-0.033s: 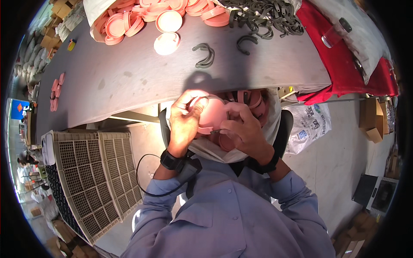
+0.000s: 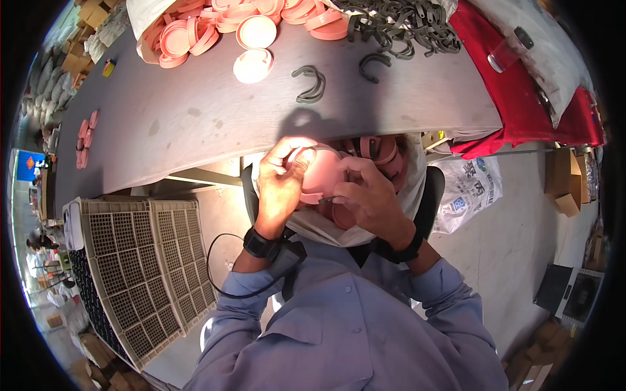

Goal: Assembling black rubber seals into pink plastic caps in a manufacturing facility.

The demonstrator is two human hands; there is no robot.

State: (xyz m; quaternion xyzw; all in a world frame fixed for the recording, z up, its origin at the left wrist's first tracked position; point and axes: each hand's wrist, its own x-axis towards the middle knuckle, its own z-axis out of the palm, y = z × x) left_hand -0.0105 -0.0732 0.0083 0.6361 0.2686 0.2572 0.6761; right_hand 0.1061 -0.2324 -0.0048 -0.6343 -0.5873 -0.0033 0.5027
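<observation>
At the table's near edge, my left hand (image 2: 282,179) grips a pink round plastic lid (image 2: 321,174) by its left side, thumb on top. My right hand (image 2: 373,195) is closed at the lid's right rim, fingers pinched around a small dark end, seemingly of a curved handle mostly hidden by the fingers. Beneath both hands, a white sack (image 2: 412,195) holds several more pink pieces (image 2: 390,153) with dark strips on some. Further off on the table lie loose dark green curved handles (image 2: 318,85) and a pink lid (image 2: 253,65) in bright light.
Pink lids (image 2: 176,39) spill from a bag at the back, beside a heap of dark handles (image 2: 414,26). Small pink pieces (image 2: 85,140) lie at the table's left. A beige plastic crate (image 2: 130,260) stands left of me, a cardboard box (image 2: 562,182) at right.
</observation>
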